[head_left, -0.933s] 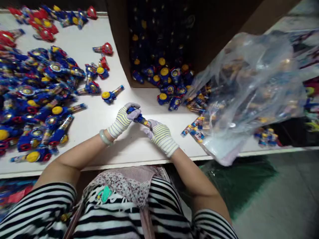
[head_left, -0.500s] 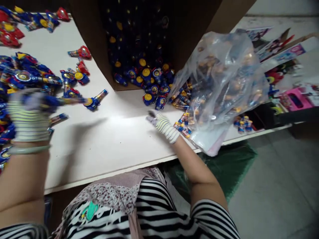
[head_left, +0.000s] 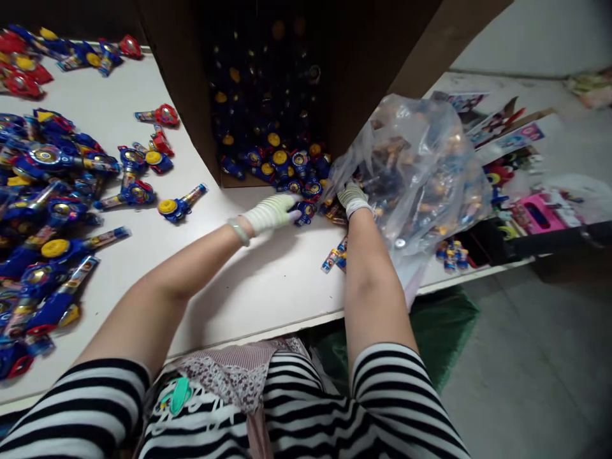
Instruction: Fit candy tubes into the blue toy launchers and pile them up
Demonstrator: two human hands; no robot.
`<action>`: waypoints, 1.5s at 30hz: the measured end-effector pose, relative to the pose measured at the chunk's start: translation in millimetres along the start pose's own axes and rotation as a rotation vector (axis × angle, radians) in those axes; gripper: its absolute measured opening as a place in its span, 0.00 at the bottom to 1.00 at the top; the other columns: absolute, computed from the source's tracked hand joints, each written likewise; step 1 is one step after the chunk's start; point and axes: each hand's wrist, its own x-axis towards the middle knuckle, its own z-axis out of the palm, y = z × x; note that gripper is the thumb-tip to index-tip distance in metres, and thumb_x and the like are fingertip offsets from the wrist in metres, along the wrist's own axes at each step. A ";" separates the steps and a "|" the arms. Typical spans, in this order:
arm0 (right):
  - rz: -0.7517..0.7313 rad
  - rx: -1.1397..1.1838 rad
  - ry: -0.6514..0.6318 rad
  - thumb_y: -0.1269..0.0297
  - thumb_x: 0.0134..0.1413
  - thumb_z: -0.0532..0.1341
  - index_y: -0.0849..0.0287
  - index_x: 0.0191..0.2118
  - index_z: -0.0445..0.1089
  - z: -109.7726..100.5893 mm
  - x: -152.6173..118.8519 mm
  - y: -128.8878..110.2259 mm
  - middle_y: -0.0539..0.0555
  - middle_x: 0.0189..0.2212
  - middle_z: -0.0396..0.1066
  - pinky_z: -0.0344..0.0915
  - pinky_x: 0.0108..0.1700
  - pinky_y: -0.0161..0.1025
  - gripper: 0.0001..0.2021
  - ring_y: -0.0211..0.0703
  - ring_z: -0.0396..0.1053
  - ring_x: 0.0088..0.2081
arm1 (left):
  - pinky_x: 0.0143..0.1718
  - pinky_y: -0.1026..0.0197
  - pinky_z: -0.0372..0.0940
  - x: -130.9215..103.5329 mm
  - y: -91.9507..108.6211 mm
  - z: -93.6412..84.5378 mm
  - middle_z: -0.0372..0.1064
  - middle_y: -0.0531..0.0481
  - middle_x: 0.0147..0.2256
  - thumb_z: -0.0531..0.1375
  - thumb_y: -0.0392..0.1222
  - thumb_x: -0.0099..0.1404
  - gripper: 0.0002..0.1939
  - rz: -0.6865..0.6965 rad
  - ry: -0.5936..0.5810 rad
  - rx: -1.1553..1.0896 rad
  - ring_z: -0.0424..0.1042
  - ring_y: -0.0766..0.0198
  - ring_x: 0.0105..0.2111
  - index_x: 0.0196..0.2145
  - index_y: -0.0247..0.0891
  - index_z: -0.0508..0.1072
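My left hand (head_left: 272,213), in a striped glove, reaches across the white table. Its fingers are stretched out, thumb apart, with the tips at a small dark blue toy (head_left: 305,214) in front of the carton (head_left: 243,182). Blue toys with yellow discs (head_left: 280,157) fill the carton and spill over its lower edge. My right hand (head_left: 354,196), also gloved, is at the mouth of a clear plastic bag (head_left: 411,166) full of small printed tubes. Its fingertips are hidden among the tubes and the film. Several loose tubes (head_left: 333,256) lie beside that wrist.
A heap of blue toys (head_left: 48,210) covers the left of the table, with red toys (head_left: 21,83) behind. A single blue toy (head_left: 176,204) lies left of the carton. To the right are a pink toy box (head_left: 538,213) and printed cards (head_left: 511,141).
My left hand has left the heap at the left, where a blue toy now lies, and come across to the carton's front. My right hand has moved right to the bag's mouth.
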 end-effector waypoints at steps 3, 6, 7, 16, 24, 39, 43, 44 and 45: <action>0.003 0.000 -0.021 0.57 0.68 0.50 0.62 0.68 0.59 5.0 -11.4 1.4 0.69 0.66 0.60 0.61 0.62 0.56 0.27 0.60 0.62 0.64 | 0.57 0.49 0.67 45.7 33.6 29.1 0.71 0.32 0.55 0.58 0.47 0.71 0.28 -0.133 -0.091 0.159 0.73 0.45 0.54 0.63 0.29 0.66; -0.048 0.033 -0.008 0.56 0.64 0.54 0.62 0.67 0.61 11.8 -37.1 2.5 0.68 0.65 0.62 0.62 0.62 0.53 0.29 0.60 0.63 0.63 | 0.52 0.49 0.69 51.8 41.8 45.9 0.70 0.30 0.54 0.62 0.45 0.67 0.34 -0.202 -0.143 0.193 0.74 0.42 0.51 0.67 0.29 0.60; -0.062 0.050 0.007 0.57 0.62 0.56 0.62 0.67 0.61 14.5 -47.2 3.2 0.68 0.64 0.63 0.62 0.62 0.54 0.30 0.61 0.63 0.62 | 0.52 0.50 0.69 46.7 39.5 49.2 0.70 0.31 0.55 0.62 0.43 0.67 0.35 -0.192 -0.155 0.185 0.75 0.43 0.51 0.68 0.31 0.59; -0.251 0.432 0.086 0.62 0.62 0.54 0.56 0.61 0.65 54.5 -139.8 -0.6 0.61 0.59 0.67 0.64 0.63 0.51 0.23 0.53 0.67 0.58 | 0.47 0.55 0.71 -34.8 1.7 48.3 0.74 0.43 0.44 0.71 0.38 0.51 0.32 -0.324 -0.088 -0.506 0.74 0.53 0.43 0.54 0.33 0.70; -0.380 0.736 0.083 0.56 0.60 0.58 0.55 0.55 0.70 62.3 -187.7 -41.5 0.60 0.50 0.74 0.66 0.59 0.55 0.19 0.53 0.72 0.51 | 0.37 0.59 0.72 -99.5 -14.9 37.9 0.73 0.47 0.34 0.70 0.45 0.55 0.22 -0.289 0.218 -1.432 0.75 0.62 0.31 0.44 0.34 0.70; -0.455 0.746 -0.051 0.51 0.63 0.57 0.58 0.57 0.68 68.5 -218.8 -106.5 0.63 0.54 0.73 0.66 0.57 0.53 0.23 0.55 0.71 0.54 | 0.29 0.67 0.71 -127.6 -7.9 43.8 0.72 0.52 0.37 0.72 0.49 0.55 0.26 -0.368 0.599 -1.677 0.73 0.66 0.32 0.47 0.40 0.69; -0.542 0.461 -0.070 0.53 0.66 0.54 0.58 0.58 0.69 61.0 -221.3 -116.8 0.64 0.52 0.75 0.69 0.53 0.49 0.22 0.57 0.72 0.52 | 0.28 0.65 0.71 -136.8 -3.1 37.7 0.73 0.50 0.39 0.71 0.51 0.58 0.25 -0.431 0.584 -1.604 0.73 0.66 0.31 0.48 0.41 0.68; -0.552 0.384 -0.078 0.53 0.66 0.53 0.59 0.59 0.69 58.3 -221.8 -120.3 0.64 0.52 0.74 0.69 0.51 0.48 0.22 0.57 0.72 0.51 | 0.27 0.65 0.71 -138.0 -2.7 37.2 0.73 0.49 0.40 0.70 0.51 0.59 0.24 -0.426 0.592 -1.573 0.74 0.65 0.31 0.48 0.41 0.68; -0.557 0.308 -0.084 0.54 0.67 0.53 0.59 0.60 0.69 55.4 -222.0 -123.9 0.65 0.52 0.74 0.68 0.50 0.47 0.23 0.57 0.73 0.50 | 0.28 0.65 0.71 -138.8 -2.6 36.8 0.73 0.49 0.41 0.70 0.51 0.59 0.24 -0.410 0.607 -1.536 0.75 0.64 0.32 0.48 0.41 0.68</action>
